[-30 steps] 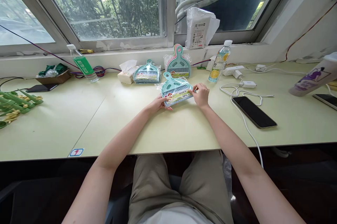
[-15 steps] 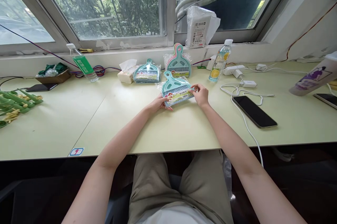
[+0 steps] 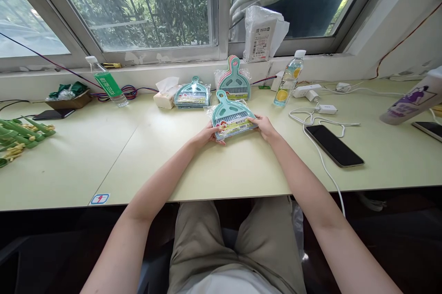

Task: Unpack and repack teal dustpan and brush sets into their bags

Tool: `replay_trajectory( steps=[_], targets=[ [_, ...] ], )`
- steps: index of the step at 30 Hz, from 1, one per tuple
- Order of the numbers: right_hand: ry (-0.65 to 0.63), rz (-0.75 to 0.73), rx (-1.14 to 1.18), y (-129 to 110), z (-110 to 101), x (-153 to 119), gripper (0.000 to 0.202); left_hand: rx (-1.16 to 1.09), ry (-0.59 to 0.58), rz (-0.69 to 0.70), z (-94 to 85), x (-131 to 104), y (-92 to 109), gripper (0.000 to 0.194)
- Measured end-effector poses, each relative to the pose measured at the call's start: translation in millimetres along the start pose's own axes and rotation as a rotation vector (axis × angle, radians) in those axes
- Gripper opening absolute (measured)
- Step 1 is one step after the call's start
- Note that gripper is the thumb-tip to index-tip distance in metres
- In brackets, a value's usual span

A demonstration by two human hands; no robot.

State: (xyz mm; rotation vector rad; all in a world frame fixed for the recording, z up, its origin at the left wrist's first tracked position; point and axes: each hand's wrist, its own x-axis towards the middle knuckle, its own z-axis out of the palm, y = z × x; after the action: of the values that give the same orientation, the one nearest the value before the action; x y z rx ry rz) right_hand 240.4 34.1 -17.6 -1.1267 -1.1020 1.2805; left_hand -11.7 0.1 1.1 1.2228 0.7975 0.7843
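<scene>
- Right now we have one pack (image 3: 229, 112), a mint dustpan with a brush and a printed card inside clear film, raised in front of us above the desk (image 3: 69, 160), its handle pointing away.
- Our left hand (image 3: 208, 135) is closed on its lower left corner, thumb in front and fingers underneath.
- Our right hand (image 3: 264, 127) pinches the right end, thumb over the card; the other fingers are mostly hidden behind.
- As for progress, brush, card and film are already together on this pack, but whether the film is sealed we cannot tell.
- Behind it are a low pile (image 3: 193, 96) and a tall pile (image 3: 235, 87) of similar sets, the tall one showing pink and green rims; whether those are finished we cannot tell either.
- The low pile sits just beside the tissues (image 3: 166, 94), and the tall one stands near the sill, so the far side is tight.
- To the right we have the bottle (image 3: 285, 84), the charger (image 3: 327, 109) and the phone (image 3: 334, 145), with a loose cable running over the front edge.
- Plain desktop shows between our forearms and out to the left; the front edge lies just above our lap.
</scene>
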Motion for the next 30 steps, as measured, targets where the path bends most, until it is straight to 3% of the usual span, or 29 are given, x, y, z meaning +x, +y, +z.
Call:
replay_trajectory(
  steps=[4,13,16,20,22,26,30],
  targets=[
    [-0.015,0.055,0.056,-2,-1,-1,0.015,-0.01,0.024,-0.011,1.4,0,1,0.076],
    [0.119,0.041,0.129,0,0,1,0.021,0.018,0.101,-0.023,4.6,5,-2,0.072],
    [0.21,0.033,0.176,1,-1,2,0.022,0.015,0.147,0.077,9.6,1,2,0.086],
    [0.271,0.025,0.215,1,-5,4,0.021,0.187,0.098,0.244,15.7,-5,4,0.107],
    [0.278,0.026,0.21,1,-5,4,0.021,0.328,0.109,0.319,17.4,-5,1,0.093],
    [0.25,0.017,0.2,2,-1,2,0.022,0.466,0.313,0.4,16.9,1,-8,0.04],
    [0.195,-0.008,0.185,2,5,0,0.022,0.39,0.463,0.391,15.6,5,-11,0.033]
  ],
)
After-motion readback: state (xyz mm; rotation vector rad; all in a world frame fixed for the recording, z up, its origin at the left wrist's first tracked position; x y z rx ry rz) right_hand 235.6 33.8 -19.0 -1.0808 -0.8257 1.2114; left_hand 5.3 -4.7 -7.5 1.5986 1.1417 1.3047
